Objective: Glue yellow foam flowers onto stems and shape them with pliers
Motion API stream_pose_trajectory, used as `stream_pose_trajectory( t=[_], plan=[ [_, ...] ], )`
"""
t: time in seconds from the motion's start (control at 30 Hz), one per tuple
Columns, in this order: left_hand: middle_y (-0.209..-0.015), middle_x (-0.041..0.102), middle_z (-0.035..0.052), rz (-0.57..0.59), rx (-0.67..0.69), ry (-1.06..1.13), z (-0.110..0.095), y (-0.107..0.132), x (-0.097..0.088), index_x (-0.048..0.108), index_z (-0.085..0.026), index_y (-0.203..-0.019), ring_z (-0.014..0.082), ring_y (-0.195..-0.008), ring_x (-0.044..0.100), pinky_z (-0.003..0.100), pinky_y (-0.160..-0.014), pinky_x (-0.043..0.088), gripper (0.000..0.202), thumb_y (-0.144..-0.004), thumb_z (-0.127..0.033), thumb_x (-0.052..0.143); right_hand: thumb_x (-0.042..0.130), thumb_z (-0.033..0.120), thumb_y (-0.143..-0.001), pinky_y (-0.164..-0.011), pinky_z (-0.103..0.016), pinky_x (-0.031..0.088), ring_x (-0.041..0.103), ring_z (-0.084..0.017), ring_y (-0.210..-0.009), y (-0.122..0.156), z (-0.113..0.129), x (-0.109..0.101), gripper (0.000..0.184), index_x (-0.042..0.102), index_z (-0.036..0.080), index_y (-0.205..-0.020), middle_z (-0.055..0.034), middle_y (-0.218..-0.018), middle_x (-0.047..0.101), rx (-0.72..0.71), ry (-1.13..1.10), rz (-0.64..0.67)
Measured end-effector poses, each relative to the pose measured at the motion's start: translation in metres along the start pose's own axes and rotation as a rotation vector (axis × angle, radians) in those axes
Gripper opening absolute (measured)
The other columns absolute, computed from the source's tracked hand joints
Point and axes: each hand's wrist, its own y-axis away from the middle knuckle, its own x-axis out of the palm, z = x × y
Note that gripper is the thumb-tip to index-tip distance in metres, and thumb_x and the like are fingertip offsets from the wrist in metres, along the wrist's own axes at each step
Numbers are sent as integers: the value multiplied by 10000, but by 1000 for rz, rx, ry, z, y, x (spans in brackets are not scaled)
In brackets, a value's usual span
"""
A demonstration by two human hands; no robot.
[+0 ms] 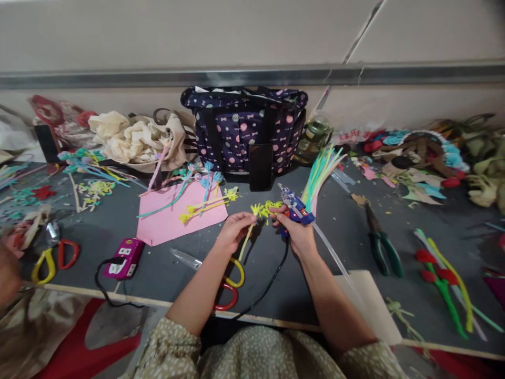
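Observation:
My left hand pinches the stem of a yellow paper flower just above the dark table. My right hand grips a blue glue gun, its nozzle pointing up and to the left, close to the yellow flower head. A clear glue stick trails out behind the gun. The gun's black cord runs down toward the table's front edge. Scissors with red and yellow handles lie under my left forearm.
A pink sheet with finished flowers lies left of my hands. A polka-dot bag stands behind, with a bundle of coloured straws beside it. Green pliers lie right; a pink power strip and more scissors lie left.

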Motion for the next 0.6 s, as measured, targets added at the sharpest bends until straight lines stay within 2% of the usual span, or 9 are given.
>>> stream_pose_trajectory(
  t=[0.2, 0.43, 0.6],
  plan=[
    [-593, 592, -18, -4, 10, 15, -1, 1, 1, 679, -145, -703, 59, -465, 485, 197, -452, 351, 281, -584, -336, 847, 764, 269, -682, -710, -343, 604, 734, -205, -773, 1, -1, 2, 216, 627, 218, -840, -27, -947, 727, 45, -30, -12],
    [-585, 594, -23, 11, -16, -14, -1, 2, 1, 665, -136, -709, 60, -461, 490, 201, -464, 353, 298, -584, -340, 843, 815, 310, -656, -661, -315, 609, 722, -177, -659, 4, 0, 3, 316, 622, 228, -892, 44, -733, 664, 34, -70, 9],
    [-582, 589, -27, 10, -21, -30, -1, 3, 2, 657, -134, -705, 56, -459, 487, 196, -469, 349, 292, -587, -329, 839, 808, 309, -675, -664, -293, 589, 696, -148, -628, 4, -7, 2, 267, 648, 219, -869, 36, -743, 667, -13, 24, 18]
  ],
)
